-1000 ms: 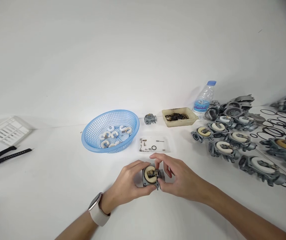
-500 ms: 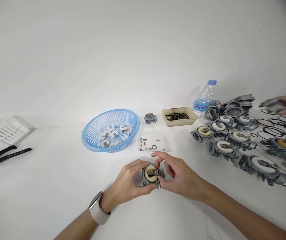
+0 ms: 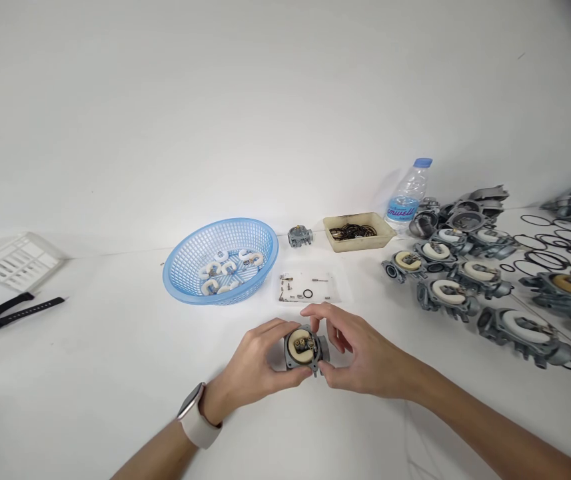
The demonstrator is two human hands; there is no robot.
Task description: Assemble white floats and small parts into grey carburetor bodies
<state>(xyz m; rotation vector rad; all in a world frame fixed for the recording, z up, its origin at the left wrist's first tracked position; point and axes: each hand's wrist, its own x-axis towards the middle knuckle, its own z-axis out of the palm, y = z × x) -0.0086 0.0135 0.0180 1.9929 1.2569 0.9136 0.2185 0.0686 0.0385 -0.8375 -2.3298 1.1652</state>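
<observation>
A grey metal carburetor body rests low in the middle of the table, its open side up. Inside it sits a cream C-shaped float with small brass parts beside it. My left hand grips the body from the left, thumb along the near edge and fingers at the far edge. Around its right side curls my right hand, the thumb at the near right corner and the index finger at the far edge. The undersides of the fingers are hidden.
Ahead lie a blue basket of white floats, a shallow tray of small parts and a box of black rings. A water bottle and several carburetors stand right. A black strap lies left.
My right thumb has drawn back slightly from the float's hinge area to the body's edge. Another person's hand with a grey part, at far right, has left the view. My left hand stays put.
</observation>
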